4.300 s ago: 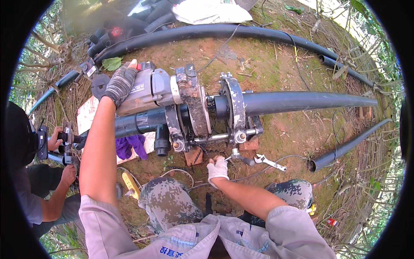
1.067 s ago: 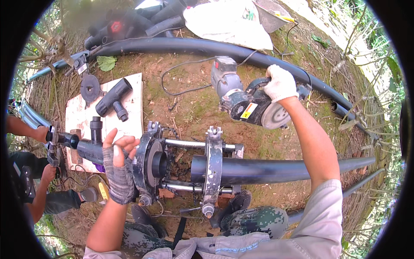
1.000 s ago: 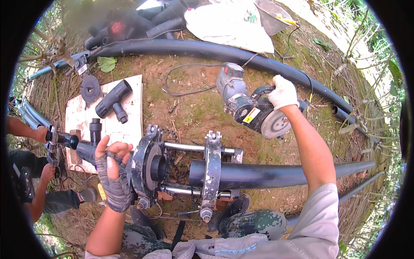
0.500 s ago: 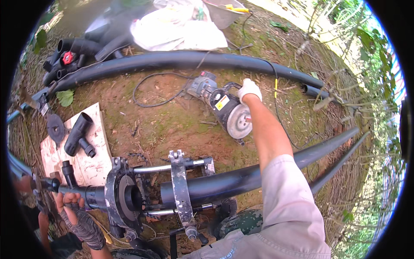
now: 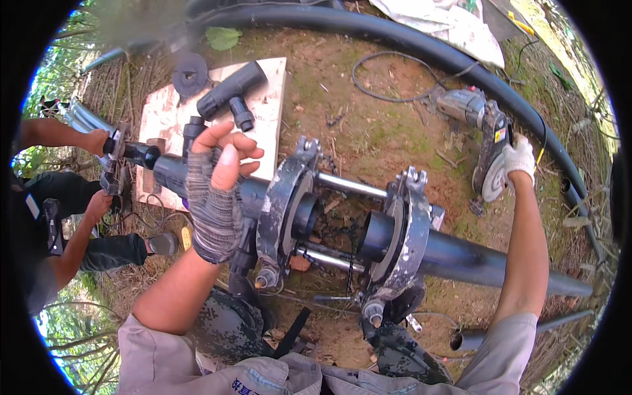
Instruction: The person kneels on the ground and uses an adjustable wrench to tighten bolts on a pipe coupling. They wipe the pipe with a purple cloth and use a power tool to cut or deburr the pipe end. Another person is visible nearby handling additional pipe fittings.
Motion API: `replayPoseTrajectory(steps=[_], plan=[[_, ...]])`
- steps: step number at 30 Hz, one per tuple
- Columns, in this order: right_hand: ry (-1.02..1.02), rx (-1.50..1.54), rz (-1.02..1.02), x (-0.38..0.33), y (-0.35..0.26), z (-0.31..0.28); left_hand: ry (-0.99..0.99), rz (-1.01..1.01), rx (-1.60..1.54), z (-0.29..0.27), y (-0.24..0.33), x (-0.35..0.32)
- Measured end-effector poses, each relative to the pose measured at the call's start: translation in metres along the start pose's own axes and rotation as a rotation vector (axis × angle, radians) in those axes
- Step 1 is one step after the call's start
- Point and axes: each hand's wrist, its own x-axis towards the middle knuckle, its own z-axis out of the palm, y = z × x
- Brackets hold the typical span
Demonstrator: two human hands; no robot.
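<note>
My left hand (image 5: 220, 178), in a grey fingerless glove, is open with fingers spread just above the short black pipe piece (image 5: 172, 172) that enters the left clamp (image 5: 286, 197) of a pipe-joining frame. My right hand (image 5: 519, 158), in a white glove, grips the disc end of a grey power grinder (image 5: 480, 125) lying on the soil. The right clamp (image 5: 405, 230) holds a long black pipe (image 5: 500, 266). A gap separates the two pipe ends between the clamps.
Another person at the left has both hands (image 5: 99, 171) on a fitting at the pipe's far end. A pale board (image 5: 270, 99) carries a black tee fitting (image 5: 230, 92). A thick black pipe (image 5: 395, 33), a cable (image 5: 388, 79) and a white sack (image 5: 454, 26) lie beyond.
My right hand has carried the grinder away from the clamps and lowered it onto the soil at the right. My left hand has come off the left clamp and opened above the pipe.
</note>
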Motion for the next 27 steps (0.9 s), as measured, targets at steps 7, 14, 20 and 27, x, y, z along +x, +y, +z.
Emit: replayPoseTrajectory(steps=[7,14,20,27], plan=[[0.233,0.304,-0.256,-0.063,-0.023,-0.075,-0.051,-0.015,-0.032,-0.005,-0.014,-0.017],[0.081,0.407,-0.51,-0.227,-0.072,-0.208,-0.316,0.193,0.257,-0.022,-0.017,-0.043],[-0.044,0.191,-0.653,-0.333,-0.098,-0.258,-1.184,0.308,0.895,0.003,0.005,-0.131],[-0.044,0.543,-0.475,-0.427,-0.091,-0.202,-1.295,0.462,1.618,0.041,-0.098,-0.156]])
